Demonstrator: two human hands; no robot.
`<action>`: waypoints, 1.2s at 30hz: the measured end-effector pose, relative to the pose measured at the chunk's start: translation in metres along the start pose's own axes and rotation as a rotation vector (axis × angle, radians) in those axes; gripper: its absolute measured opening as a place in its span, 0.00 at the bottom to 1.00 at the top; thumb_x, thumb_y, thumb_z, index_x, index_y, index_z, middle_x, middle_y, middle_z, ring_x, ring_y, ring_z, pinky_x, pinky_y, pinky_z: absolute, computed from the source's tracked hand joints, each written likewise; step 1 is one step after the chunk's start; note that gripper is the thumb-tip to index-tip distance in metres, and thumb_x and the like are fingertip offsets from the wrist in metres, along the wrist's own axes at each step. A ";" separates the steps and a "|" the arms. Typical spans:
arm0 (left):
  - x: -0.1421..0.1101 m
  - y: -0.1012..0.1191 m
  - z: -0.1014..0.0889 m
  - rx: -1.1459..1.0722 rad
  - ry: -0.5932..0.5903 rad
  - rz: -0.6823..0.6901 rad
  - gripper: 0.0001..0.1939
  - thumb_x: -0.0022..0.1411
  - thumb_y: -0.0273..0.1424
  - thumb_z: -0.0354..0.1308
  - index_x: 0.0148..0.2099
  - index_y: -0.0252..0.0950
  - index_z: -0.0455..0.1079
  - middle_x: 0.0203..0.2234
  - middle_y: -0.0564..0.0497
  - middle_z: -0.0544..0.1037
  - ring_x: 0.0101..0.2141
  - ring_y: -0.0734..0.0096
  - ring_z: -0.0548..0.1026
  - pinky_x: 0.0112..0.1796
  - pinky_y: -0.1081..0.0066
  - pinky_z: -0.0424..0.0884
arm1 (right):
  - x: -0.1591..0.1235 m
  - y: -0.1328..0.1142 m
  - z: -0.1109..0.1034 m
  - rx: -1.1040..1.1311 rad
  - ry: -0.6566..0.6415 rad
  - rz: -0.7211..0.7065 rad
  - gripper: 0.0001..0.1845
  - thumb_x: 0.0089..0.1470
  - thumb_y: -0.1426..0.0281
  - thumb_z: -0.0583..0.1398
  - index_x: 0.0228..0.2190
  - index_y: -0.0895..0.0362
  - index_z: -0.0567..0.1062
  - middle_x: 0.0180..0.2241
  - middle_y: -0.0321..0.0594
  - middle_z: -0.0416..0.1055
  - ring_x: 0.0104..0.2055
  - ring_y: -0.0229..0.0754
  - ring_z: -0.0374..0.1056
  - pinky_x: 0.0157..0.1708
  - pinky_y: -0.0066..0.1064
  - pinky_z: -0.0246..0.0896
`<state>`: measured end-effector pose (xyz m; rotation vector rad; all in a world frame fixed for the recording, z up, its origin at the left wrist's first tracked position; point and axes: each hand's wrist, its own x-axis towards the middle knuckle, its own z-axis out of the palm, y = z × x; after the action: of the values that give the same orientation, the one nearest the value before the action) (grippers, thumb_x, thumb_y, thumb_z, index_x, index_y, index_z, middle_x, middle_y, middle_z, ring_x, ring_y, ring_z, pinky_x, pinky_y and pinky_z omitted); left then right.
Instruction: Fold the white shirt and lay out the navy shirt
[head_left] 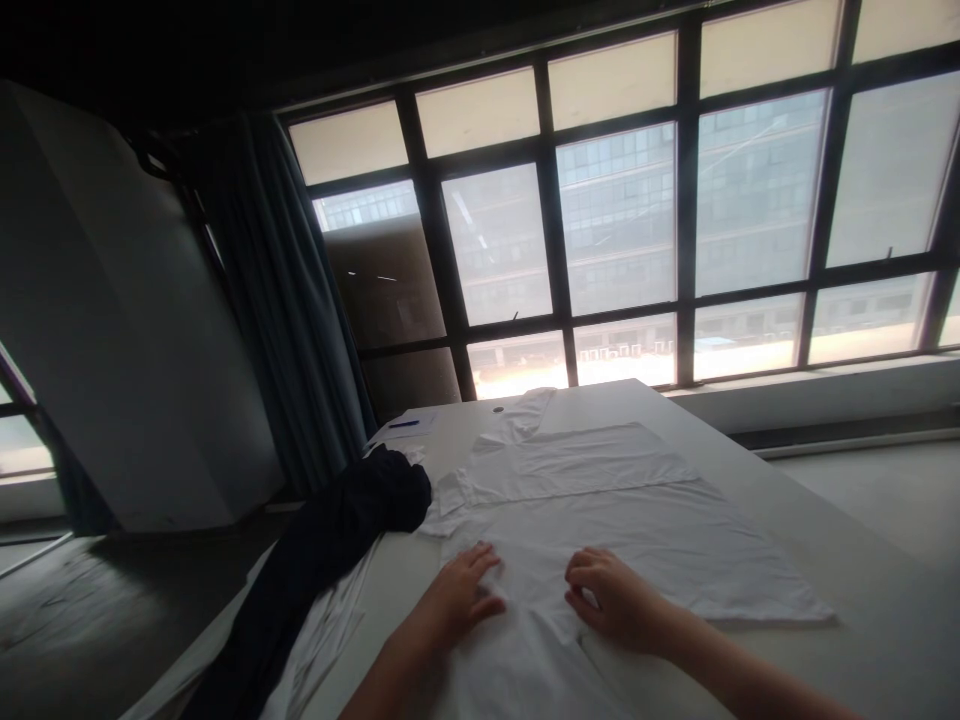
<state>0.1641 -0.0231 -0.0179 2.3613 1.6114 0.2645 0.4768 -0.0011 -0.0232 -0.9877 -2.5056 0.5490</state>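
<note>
A white shirt [555, 515] lies spread over the white table, with a sleeve [529, 412] reaching toward the far edge and creases running across the cloth. My left hand [461, 595] rests on its near part, thumb and fingers apart. To the right, my right hand [611, 600] has its thumb and fingers curled together at the fabric, pinching it near a fold. The near end of the cloth runs down between my forearms and out of the bottom of the view.
Dark clothing [315, 560] lies in a long heap along the table's left side, over more white cloth [330, 630]. A blue pen [405, 424] lies on paper at the far left corner. The white table [817, 540] extends right; windows [615, 220] and a curtain [277, 280] stand beyond.
</note>
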 end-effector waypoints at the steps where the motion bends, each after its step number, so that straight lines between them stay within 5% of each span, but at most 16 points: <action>1: 0.003 0.009 0.006 0.005 0.100 0.043 0.31 0.69 0.55 0.49 0.68 0.46 0.62 0.68 0.45 0.61 0.67 0.53 0.58 0.65 0.52 0.55 | 0.002 -0.003 0.006 -0.013 0.022 0.001 0.14 0.58 0.65 0.56 0.42 0.53 0.79 0.48 0.46 0.76 0.51 0.49 0.69 0.56 0.41 0.57; 3: 0.007 0.025 0.019 0.040 0.170 0.127 0.29 0.74 0.50 0.42 0.71 0.48 0.56 0.69 0.49 0.58 0.68 0.57 0.56 0.66 0.53 0.53 | 0.003 -0.007 0.016 -0.025 0.001 -0.004 0.24 0.56 0.62 0.60 0.54 0.50 0.74 0.60 0.46 0.68 0.62 0.54 0.61 0.63 0.47 0.49; 5: 0.010 0.034 0.029 0.082 0.088 0.148 0.34 0.71 0.54 0.45 0.73 0.49 0.48 0.71 0.49 0.51 0.70 0.53 0.50 0.67 0.49 0.48 | 0.001 -0.005 0.020 -0.026 -0.093 -0.032 0.35 0.58 0.55 0.59 0.65 0.46 0.62 0.69 0.44 0.54 0.71 0.57 0.46 0.68 0.54 0.34; 9: 0.008 0.031 0.031 0.101 -0.043 0.057 0.40 0.67 0.60 0.46 0.74 0.51 0.44 0.72 0.50 0.43 0.71 0.48 0.42 0.67 0.43 0.40 | -0.005 0.021 0.014 -0.061 -0.187 0.010 0.40 0.61 0.43 0.51 0.69 0.42 0.50 0.72 0.42 0.42 0.74 0.59 0.32 0.67 0.62 0.18; 13: 0.002 0.020 0.026 0.108 -0.049 -0.007 0.40 0.66 0.62 0.44 0.74 0.54 0.44 0.72 0.51 0.41 0.71 0.48 0.41 0.66 0.41 0.38 | -0.010 0.072 -0.002 -0.170 -0.141 0.150 0.40 0.62 0.41 0.45 0.69 0.43 0.51 0.72 0.42 0.41 0.73 0.59 0.33 0.67 0.63 0.21; 19: -0.009 -0.005 0.023 0.151 -0.030 -0.094 0.40 0.67 0.62 0.42 0.74 0.52 0.44 0.72 0.49 0.41 0.71 0.48 0.40 0.66 0.42 0.38 | -0.045 0.181 -0.039 -0.365 0.027 0.544 0.44 0.59 0.39 0.44 0.68 0.47 0.54 0.72 0.42 0.44 0.73 0.59 0.36 0.67 0.61 0.27; 24: -0.010 -0.024 0.023 0.169 0.021 -0.202 0.35 0.71 0.56 0.41 0.73 0.48 0.50 0.72 0.47 0.45 0.70 0.48 0.43 0.66 0.46 0.45 | -0.078 0.240 -0.062 -0.523 0.177 0.867 0.36 0.61 0.51 0.46 0.66 0.49 0.61 0.71 0.46 0.48 0.71 0.68 0.41 0.61 0.72 0.33; 27: -0.005 -0.029 0.022 0.169 0.181 -0.216 0.28 0.71 0.46 0.48 0.68 0.45 0.62 0.69 0.47 0.59 0.68 0.48 0.53 0.65 0.47 0.51 | -0.067 0.222 -0.060 -0.629 0.330 0.852 0.30 0.62 0.60 0.46 0.61 0.55 0.69 0.68 0.51 0.55 0.70 0.69 0.45 0.62 0.70 0.35; 31: -0.001 -0.024 0.018 0.075 0.347 -0.059 0.23 0.69 0.40 0.50 0.63 0.45 0.69 0.63 0.46 0.69 0.64 0.52 0.62 0.64 0.50 0.59 | -0.022 0.138 -0.032 -0.495 0.298 0.470 0.29 0.65 0.56 0.46 0.58 0.56 0.71 0.68 0.51 0.56 0.70 0.58 0.48 0.66 0.53 0.40; 36: -0.004 0.006 0.020 0.029 0.124 0.099 0.28 0.70 0.48 0.49 0.69 0.52 0.59 0.69 0.50 0.59 0.68 0.51 0.55 0.66 0.44 0.50 | 0.014 0.048 0.016 -0.176 0.040 0.142 0.33 0.66 0.49 0.45 0.65 0.49 0.63 0.70 0.44 0.51 0.72 0.53 0.44 0.69 0.52 0.35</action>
<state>0.1732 -0.0315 -0.0347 2.4949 1.5636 0.4187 0.4859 0.0382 -0.0577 -1.2368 -2.4944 0.3500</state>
